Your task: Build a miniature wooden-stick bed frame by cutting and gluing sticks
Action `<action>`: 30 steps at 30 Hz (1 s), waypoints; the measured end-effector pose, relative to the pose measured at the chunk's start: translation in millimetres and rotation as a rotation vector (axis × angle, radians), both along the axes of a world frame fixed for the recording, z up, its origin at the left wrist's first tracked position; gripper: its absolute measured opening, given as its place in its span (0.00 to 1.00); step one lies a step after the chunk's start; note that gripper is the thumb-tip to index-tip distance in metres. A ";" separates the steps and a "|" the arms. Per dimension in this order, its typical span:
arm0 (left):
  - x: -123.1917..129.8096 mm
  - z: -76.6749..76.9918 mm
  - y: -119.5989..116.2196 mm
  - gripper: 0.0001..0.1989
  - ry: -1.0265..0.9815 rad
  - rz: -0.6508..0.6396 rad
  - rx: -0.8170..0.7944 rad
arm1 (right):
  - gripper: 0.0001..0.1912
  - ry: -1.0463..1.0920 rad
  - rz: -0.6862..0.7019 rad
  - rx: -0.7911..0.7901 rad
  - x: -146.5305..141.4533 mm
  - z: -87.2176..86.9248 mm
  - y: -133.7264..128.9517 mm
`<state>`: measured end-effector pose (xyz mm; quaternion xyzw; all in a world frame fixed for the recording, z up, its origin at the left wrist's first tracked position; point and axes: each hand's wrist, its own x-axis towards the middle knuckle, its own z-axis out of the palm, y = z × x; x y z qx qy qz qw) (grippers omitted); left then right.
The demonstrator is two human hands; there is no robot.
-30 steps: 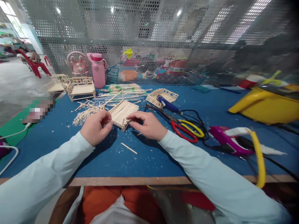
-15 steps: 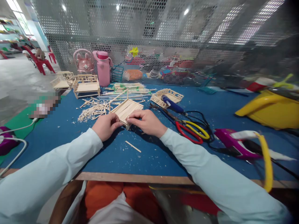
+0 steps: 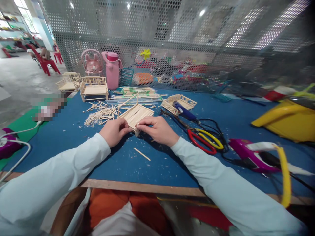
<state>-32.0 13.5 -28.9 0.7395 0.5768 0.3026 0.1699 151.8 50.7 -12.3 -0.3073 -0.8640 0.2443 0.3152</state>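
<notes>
Scissors (image 3: 200, 139) lie right of the hands (image 3: 157, 130), near glue gun (image 3: 256, 155).

Bright light comes through the tall white-framed window (image 3: 27, 19), over the smooth grey concrete floor (image 3: 18, 73); there's a red plastic chair (image 3: 43, 62), and behind the perforated grey metal screen (image 3: 137, 28), possibly shelving, too hazy to tell.

The person wears a pale blue top with long, loose sleeves (image 3: 71, 160), softly creased along the forearms and plain at the cuffs (image 3: 103, 144). A whitish cloth (image 3: 125, 221) shows at the lap, over orange-red bottoms (image 3: 108, 203).
</notes>
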 end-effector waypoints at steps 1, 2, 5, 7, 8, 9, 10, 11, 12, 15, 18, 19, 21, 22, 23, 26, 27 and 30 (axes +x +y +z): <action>0.0 -0.2 0.1 0.08 0.001 0.000 0.000 | 0.07 -0.004 -0.003 0.001 0.2 0.0 0.1; -0.1 -0.4 0.2 0.08 0.001 0.001 0.000 | 0.07 -0.009 -0.003 0.003 0.4 0.0 0.2; -0.1 -0.8 0.4 0.08 0.001 0.003 0.001 | 0.07 -0.014 -0.001 0.017 0.4 -0.3 -0.1; 0.0 -0.9 0.5 0.08 0.002 0.004 0.004 | 0.07 -0.013 -0.001 0.032 0.2 -0.8 -0.4; 0.1 -0.8 0.4 0.08 0.002 0.003 0.005 | 0.07 -0.011 -0.002 0.040 0.0 -1.1 -0.6; 0.2 -0.6 0.3 0.08 0.002 0.002 0.005 | 0.07 -0.009 -0.003 0.047 -0.1 -1.5 -0.8; 0.3 -0.4 0.2 0.08 0.002 0.002 0.004 | 0.07 -0.006 -0.004 0.053 -0.1 -1.8 -0.9; 0.4 -0.2 0.1 0.08 0.001 0.002 0.004 | 0.07 -0.002 -0.006 0.056 -0.1 -2.0 -1.0; 0.5 0.0 -0.1 0.08 0.000 0.003 0.003 | 0.07 0.003 -0.010 0.058 0.0 -2.3 -1.0; 1.0 0.6 -0.3 0.08 0.000 0.004 0.005 | 0.06 0.011 -0.016 0.056 0.3 -2.8 -0.9; 1.4 0.5 -0.2 0.08 0.003 0.005 0.009 | 0.07 0.005 -0.013 0.062 0.5 -2.9 -0.7; 1.4 0.3 -0.2 0.08 0.002 0.007 0.008 | 0.07 0.003 -0.013 0.068 0.5 -2.9 -0.7; 1.2 -0.1 -0.2 0.08 0.001 0.008 0.004 | 0.07 -0.001 -0.011 0.082 0.3 -2.8 -0.8; 1.0 -0.3 -0.2 0.08 0.001 0.008 0.003 | 0.07 -0.005 -0.009 0.091 0.2 -2.8 -0.9; 0.9 -0.4 -0.2 0.08 0.001 0.007 0.004 | 0.07 -0.009 -0.005 0.100 0.1 -2.9 -1.1; 0.6 -0.4 0.1 0.08 0.004 0.007 0.009 | 0.08 -0.030 0.002 0.135 -0.1 -3.5 -1.3; 0.5 -0.5 0.2 0.08 0.005 0.007 0.009 | 0.08 -0.036 0.002 0.144 -0.2 -3.9 -1.3; 0.4 -1.7 0.8 0.08 0.006 0.005 0.015 | 0.08 -0.045 0.003 0.159 -0.5 -5.1 -1.4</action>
